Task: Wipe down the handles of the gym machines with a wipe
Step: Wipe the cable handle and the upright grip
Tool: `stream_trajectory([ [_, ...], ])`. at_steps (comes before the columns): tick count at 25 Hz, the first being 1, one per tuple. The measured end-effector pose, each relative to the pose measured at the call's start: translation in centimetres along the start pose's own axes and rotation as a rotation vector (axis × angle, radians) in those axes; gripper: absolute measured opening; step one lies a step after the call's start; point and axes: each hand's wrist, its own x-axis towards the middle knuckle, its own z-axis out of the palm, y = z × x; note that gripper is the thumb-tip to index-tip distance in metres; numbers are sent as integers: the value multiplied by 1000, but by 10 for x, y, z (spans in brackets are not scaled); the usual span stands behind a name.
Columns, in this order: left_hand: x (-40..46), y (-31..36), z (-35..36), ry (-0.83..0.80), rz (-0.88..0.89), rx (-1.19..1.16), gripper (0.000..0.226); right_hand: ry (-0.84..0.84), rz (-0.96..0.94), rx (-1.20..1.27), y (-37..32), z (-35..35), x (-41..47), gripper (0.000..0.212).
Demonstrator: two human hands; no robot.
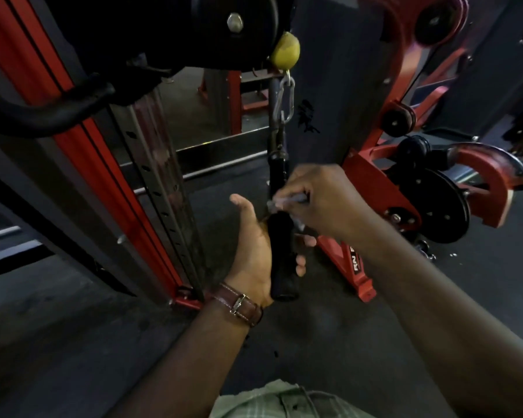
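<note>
One handle [281,254] — two hands: left hand [255,254] cradling, right hand [317,200] wiping with one wipe [284,202].

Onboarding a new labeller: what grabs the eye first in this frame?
Centre frame, the two hands meet on a black cable handle: the left hand cradles its lower grip, the right hand holds a pale wipe against it higher up. Above them hang a yellow stopper ball and a silver carabiner.

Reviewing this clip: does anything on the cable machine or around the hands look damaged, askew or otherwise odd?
Nothing stands out. The black foam-covered cable handle hangs from the silver carabiner; the left hand cradles it, the right hand presses a pale wipe against its upper end.
</note>
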Motion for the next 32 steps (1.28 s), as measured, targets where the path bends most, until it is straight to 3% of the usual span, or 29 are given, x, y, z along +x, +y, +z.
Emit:
stream_trajectory([
  [2, -3, -2, -4, -14, -17, -18, 94, -64, 1, -141, 3, 4, 28, 7],
  [4, -9, -1, -14, -130, -9, -151, 50, -44, 34, -231, 6, 14, 40, 9],
  [6, -18, -5, -33, -280, 10, -273, 57, 40, 44, -240, 8, 15, 38, 9],
  [8, -23, -11, -48, -386, 35, -296, 58, -14, 43, -158, 1, 6, 29, 7],
  [11, -26, -19, -54, -358, 45, -246, 59, -410, 15, -125, -19, -2, 24, 6],
  [12, -26, -21, -53, -345, 45, -230, 59, -447, 1, -182, -20, -2, 29, 7],
  [15, -26, -23, -54, -276, 69, -173, 52, -338, 49, -219, -19, -2, 45, 7],
  [20, -25, -18, -52, -190, 99, -134, 35, -684, -127, -310, -41, 3, 24, 12],
  [24, -27, -15, -49, -221, 103, -141, 54, -314, 102, -203, -19, 1, 36, 9],
  [28, -28, -5, -42, -140, 106, -197, 42, 139, 79, 97, -16, 29, -30, 10],
  [32, -32, -3, -34, -126, 103, -75, 39, 500, 338, 378, 4, 62, -42, 14],
])
